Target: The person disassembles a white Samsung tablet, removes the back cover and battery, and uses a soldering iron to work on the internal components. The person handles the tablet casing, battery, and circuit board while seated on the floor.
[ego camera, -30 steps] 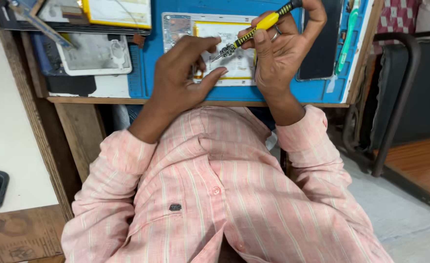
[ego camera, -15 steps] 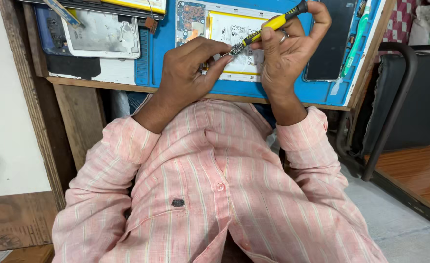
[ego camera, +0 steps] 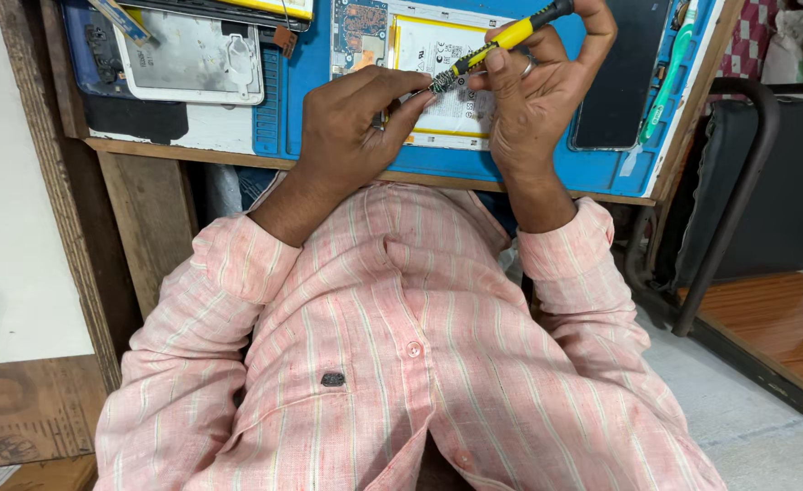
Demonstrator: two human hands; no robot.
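— Hands are meeting over the blue mat (ego camera: 547,173), aren't they? What is each one doing?

— Right hand (ego camera: 538,100) is gripping a yellow-and-black screwdriver (ego camera: 501,38), its fingers (ego camera: 592,27) curled shut around the handle and the cap end. Left hand (ego camera: 351,127) is pinching something tiny at the screwdriver's tip, thumb and forefinger pressed together; what sits between them is too small to tell.

— And where is the tool lying?

— It is slanting above the opened phone (ego camera: 433,73) with its white battery, held in the air, tip down toward the left fingers and apart from the phone itself.

— So which step is this, in your judgement?

— Looks like the tip is being fitted or loaded, not yet driving anything. Bringing it onto the phone would call for a steady tip and a firm pinch.

— Anything else lying about?

— A grey back cover (ego camera: 188,59) is sitting to the left on the surface (ego camera: 174,150), and a dark screen panel (ego camera: 615,91) is lying to the right.
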